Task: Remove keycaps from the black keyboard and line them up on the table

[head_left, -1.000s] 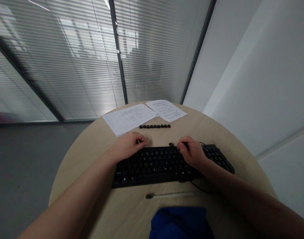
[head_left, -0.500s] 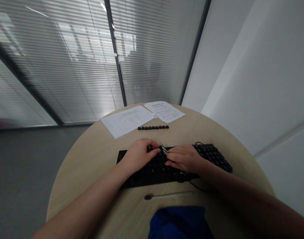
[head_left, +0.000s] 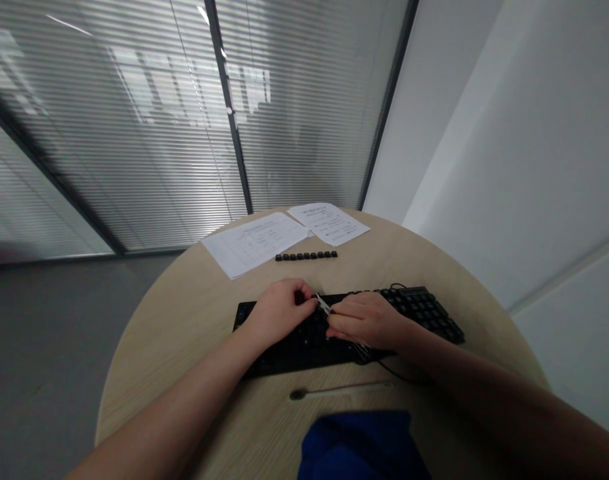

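So here's where I'm at. The long black plastic keyboard (head_left: pixel 307 343) lies flat on the round pale wood-grain table (head_left: pixel 184 307), right under both my hands, its number pad sticking out past my right one. My right hand (head_left: pixel 362 319) has its fingers closed on a slim pale tool (head_left: pixel 323 304), metal by the look of it. One end pokes out toward the top rows, and some thin wires show below my palm. My left hand (head_left: pixel 282 308) rests over the upper left part of the board, thumb and forefinger curled in close to the tool's end. Can't tell if they're pinching anything or just steadying.

Progress so far: a neat straight row of small black square keycaps (head_left: pixel 307 256) sits on the table beyond the board, nine by my count, so I'd call that batch off and sorted. The number pad looks fully capped, and most of the rest seems to be too, so I reckon the bulk is left. What's going on right at the tool's end is too small and dark to make out.

The thin brush with a dark head (head_left: pixel 342 389) lies on the near side of the board, not in my hands, next to a bit of black cable (head_left: pixel 402 379).
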Demonstrator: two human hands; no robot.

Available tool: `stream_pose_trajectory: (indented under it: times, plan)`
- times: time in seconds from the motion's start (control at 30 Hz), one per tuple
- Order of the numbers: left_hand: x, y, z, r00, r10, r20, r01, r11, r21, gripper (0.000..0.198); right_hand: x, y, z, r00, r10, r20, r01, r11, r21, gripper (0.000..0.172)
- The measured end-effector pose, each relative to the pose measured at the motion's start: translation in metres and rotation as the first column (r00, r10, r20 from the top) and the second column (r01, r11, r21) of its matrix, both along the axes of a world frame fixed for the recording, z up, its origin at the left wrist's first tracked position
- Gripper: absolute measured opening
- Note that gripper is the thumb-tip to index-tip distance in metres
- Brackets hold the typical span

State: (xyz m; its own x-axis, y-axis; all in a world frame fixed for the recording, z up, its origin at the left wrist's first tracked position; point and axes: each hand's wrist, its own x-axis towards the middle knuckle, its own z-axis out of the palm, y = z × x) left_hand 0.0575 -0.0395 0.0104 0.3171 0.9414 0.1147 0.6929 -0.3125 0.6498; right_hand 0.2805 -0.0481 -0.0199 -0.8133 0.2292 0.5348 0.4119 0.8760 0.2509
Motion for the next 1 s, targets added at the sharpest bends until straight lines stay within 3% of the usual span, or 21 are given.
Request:
stream_pose_trajectory:
  times: [0.13,0.33,0.53,0.7,1.0]
  plan:
    - [-0.001,0.001,-0.001,0.999,0.025,0.023,-0.025,1.0,-0.013,0.012,-0.001,0.0,0.0,1.0,-0.03,-0.006,0.03,0.999,-0.019,0.021]
    - [-0.009,0.005,0.003,0.996,0.047,0.079,-0.047,0.999,0.005,0.011,0.0,0.003,-0.002,0.968,-0.16,-0.192,0.155,0.987,-0.044,0.022]
    - [-0.012,0.003,0.008,0.983,-0.076,0.169,0.081,0.996,-0.029,0.015,0.001,0.004,0.002,0.931,-0.225,-0.288,0.202,0.973,-0.107,0.018]
    - [-0.009,-0.001,0.007,0.96,-0.196,0.199,0.206,0.978,-0.033,0.013,0.004,0.006,-0.003,0.942,-0.135,-0.306,0.096,0.985,-0.142,0.026]
    - [-0.001,-0.005,0.004,0.932,-0.283,0.228,0.308,0.948,-0.084,0.011,0.004,0.005,-0.008,0.965,-0.085,-0.248,0.093,0.995,0.02,0.018]
